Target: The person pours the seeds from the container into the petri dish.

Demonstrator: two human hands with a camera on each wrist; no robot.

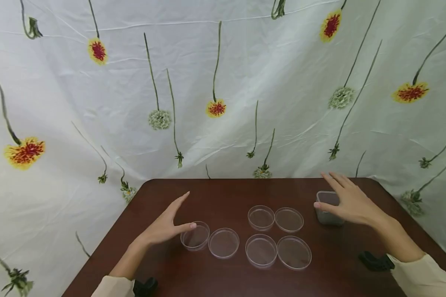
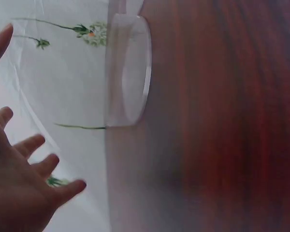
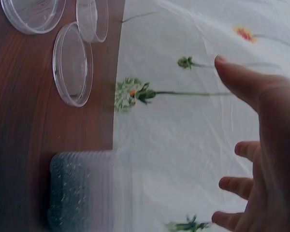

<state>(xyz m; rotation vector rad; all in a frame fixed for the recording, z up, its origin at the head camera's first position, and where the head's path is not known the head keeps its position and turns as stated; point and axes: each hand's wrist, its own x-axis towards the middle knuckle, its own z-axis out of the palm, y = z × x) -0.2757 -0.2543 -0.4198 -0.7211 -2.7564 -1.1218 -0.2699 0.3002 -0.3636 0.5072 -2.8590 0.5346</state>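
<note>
My left hand (image 1: pixel 163 227) is held over the left side of the table with its fingers straight and the thumb spread. Its thumb overlaps a clear round petri dish (image 1: pixel 194 240) in the head view. Another shallow clear dish (image 1: pixel 224 244) sits right beside that one. On the right, my right hand (image 1: pixel 352 203) hovers with spread fingers, holding nothing. It partly covers a clear square plastic tub (image 1: pixel 328 218) in the head view. Dark, grainy contents (image 3: pixel 70 193) show through the tub's wall in the right wrist view.
Two small dishes, left (image 1: pixel 261 218) and right (image 1: pixel 289 219), stand side by side mid-table. Two wider ones, left (image 1: pixel 261 251) and right (image 1: pixel 294 252), lie nearer. The dark reddish-brown table (image 1: pixel 215 192) ends against a white flowered cloth (image 1: pixel 193 62).
</note>
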